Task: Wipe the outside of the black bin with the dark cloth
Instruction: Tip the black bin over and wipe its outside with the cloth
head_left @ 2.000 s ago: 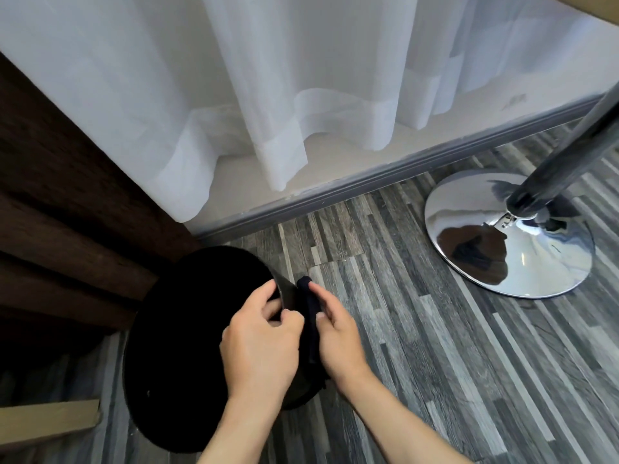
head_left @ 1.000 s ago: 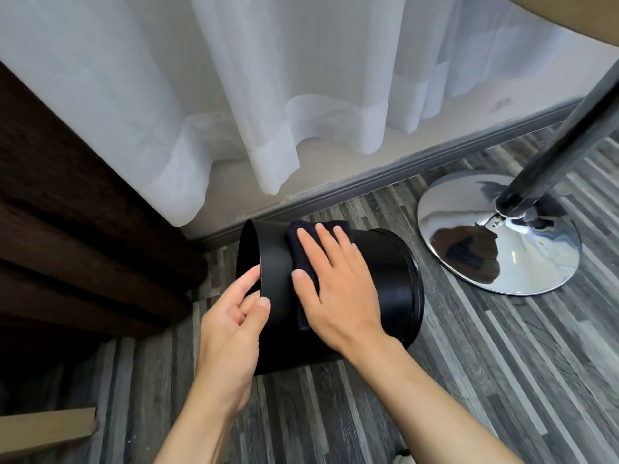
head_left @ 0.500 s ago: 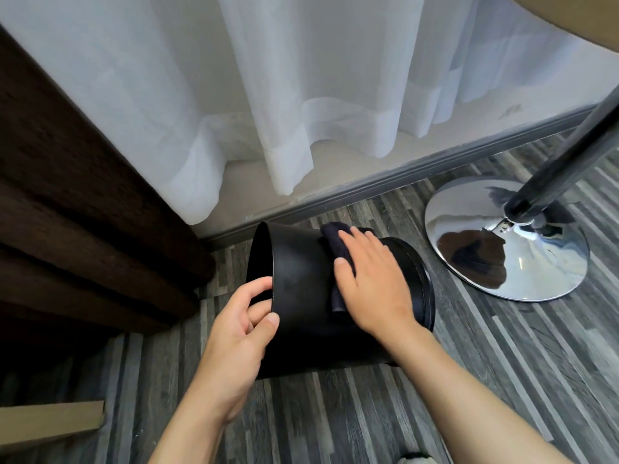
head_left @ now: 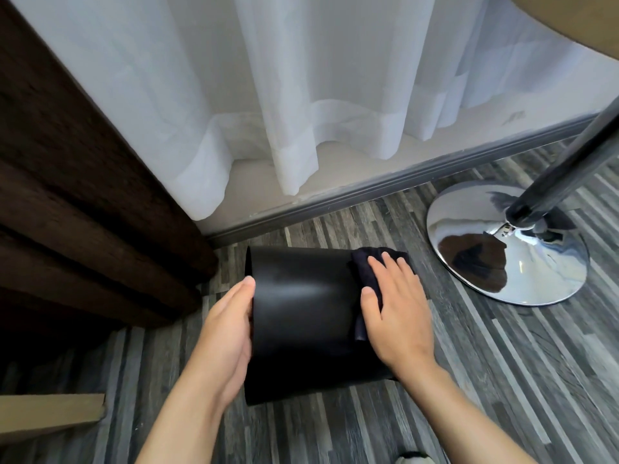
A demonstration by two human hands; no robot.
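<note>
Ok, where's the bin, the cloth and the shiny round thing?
black bin [head_left: 301,313], head view, its side wall.
dark cloth [head_left: 361,271], head view, fold beside the fingers.
chrome base [head_left: 536,269], head view, its shiny top.

Left hand [head_left: 227,333] upright, right hand [head_left: 397,313] flat.

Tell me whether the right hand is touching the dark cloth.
Touching. The head view shows the right hand flat on the dark cloth, fingers straight, pressing it against the black bin.
</note>
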